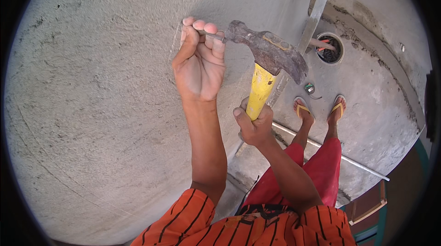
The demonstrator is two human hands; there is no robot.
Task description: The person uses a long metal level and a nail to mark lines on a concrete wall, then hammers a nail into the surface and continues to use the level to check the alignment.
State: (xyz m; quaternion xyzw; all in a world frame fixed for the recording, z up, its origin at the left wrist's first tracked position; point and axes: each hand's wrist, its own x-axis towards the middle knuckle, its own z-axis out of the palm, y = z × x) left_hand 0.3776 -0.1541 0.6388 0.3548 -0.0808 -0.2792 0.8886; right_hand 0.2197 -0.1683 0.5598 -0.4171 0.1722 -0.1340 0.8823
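My left hand (pixel 200 73) is raised against the grey plastered wall (pixel 101 90), palm toward me. Its thumb and fingertips pinch a short grey metal rod (pixel 215 35), like a thick nail, with one end toward the hammer. Whether the other end touches the wall is hidden by the fingers. Wrapped round the yellow handle of a claw hammer (pixel 261 87) is my right hand (pixel 257 124). The worn, rusty hammer head is level with the rod, its striking face close to the rod's end. I cannot tell whether the two touch.
A long metal straightedge (pixel 317 11) leans beside the wall. On the concrete floor stands a bucket (pixel 342 53) with tools in it, near a small tape measure (pixel 310 88). A thin white pipe (pixel 353 161) lies behind my legs. A wooden frame (pixel 367 214) is at lower right.
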